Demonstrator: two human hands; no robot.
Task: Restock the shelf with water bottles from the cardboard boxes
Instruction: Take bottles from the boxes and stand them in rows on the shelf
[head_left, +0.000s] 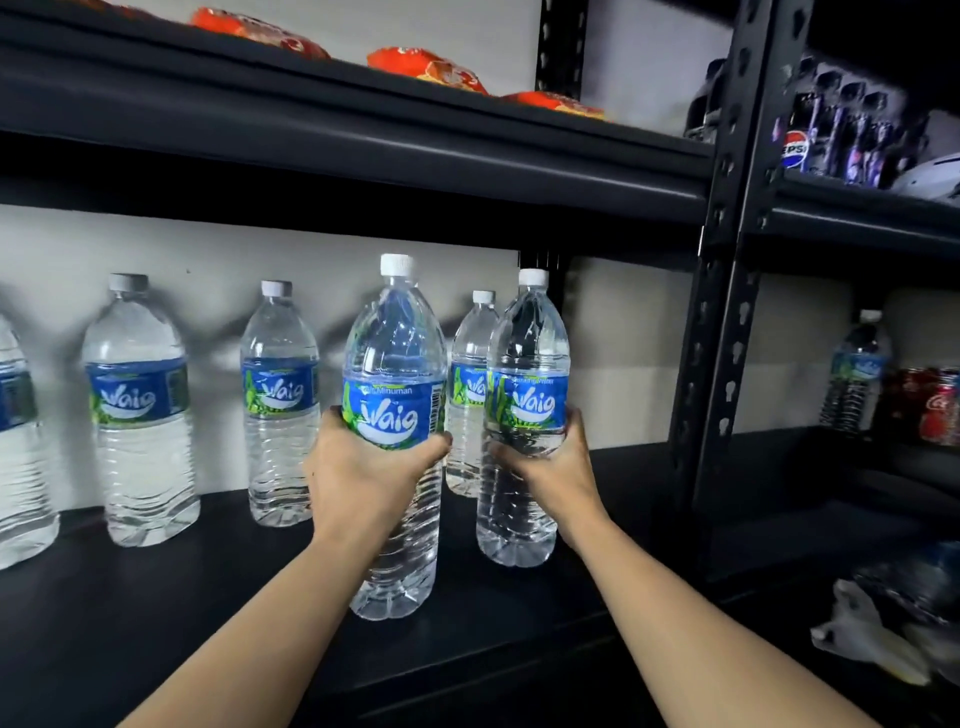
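Head view: the left hand (363, 467) is curled round the label of the nearer bottle (395, 343), and the right hand (550, 462) is curled round the middle of the other bottle (527, 338). Both bottles are upright, with their bases on the shelf (156, 597) or just above it; I cannot tell which. I think they are gripped at the waist to stay steady while they are set down. They stand in front of the back row (280, 405), probably to begin a second row. No boxes are in view.
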